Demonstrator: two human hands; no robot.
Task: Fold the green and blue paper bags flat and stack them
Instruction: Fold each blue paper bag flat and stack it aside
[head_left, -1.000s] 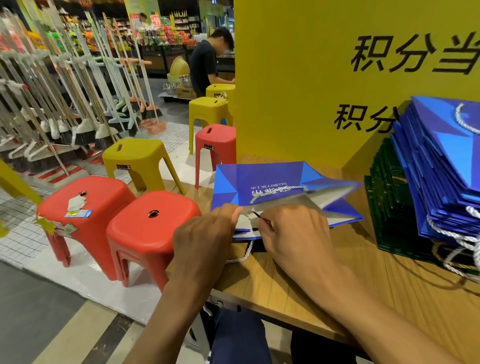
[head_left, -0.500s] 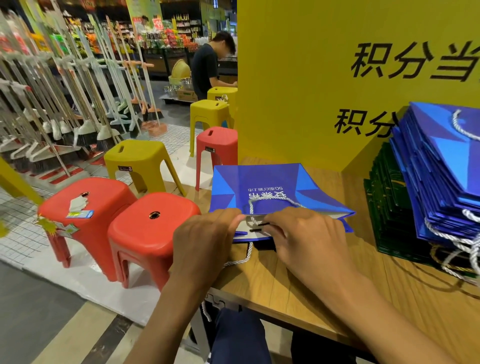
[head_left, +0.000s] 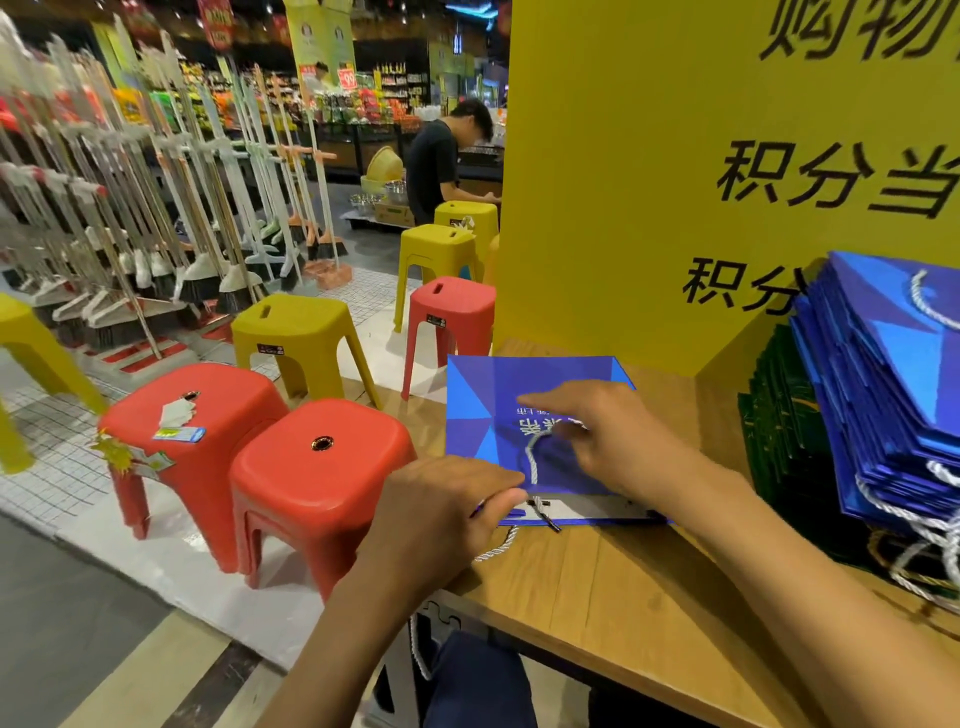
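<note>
flat on the wooden table (head_left: 623, 587), close to its left edge, lay the blue paper bag (head_left: 483, 410), its far side just short of the yellow board (head_left: 623, 208) with black characters. the bag's mouth faced the person, and a strip of white inner paper showed along that near edge. the left hand (head_left: 441, 514) sat at the near left corner of the bag, fingers curled in and pinching the mouth edge there. the right hand (head_left: 613, 441) lay on top of the bag's face, fingers stretched out straight and pointing left, pressing the paper down. a white rope handle (head_left: 532, 457) curved out from under that hand, and a second loop of cord hung off the table edge below the left hand. to the right, a leaning stack of blue bags (head_left: 883, 374) rested against a stack of green bags (head_left: 779, 431). two red stools (head_left: 311, 483) stood just left of the table, with yellow stools (head_left: 301, 332) behind them.
</note>
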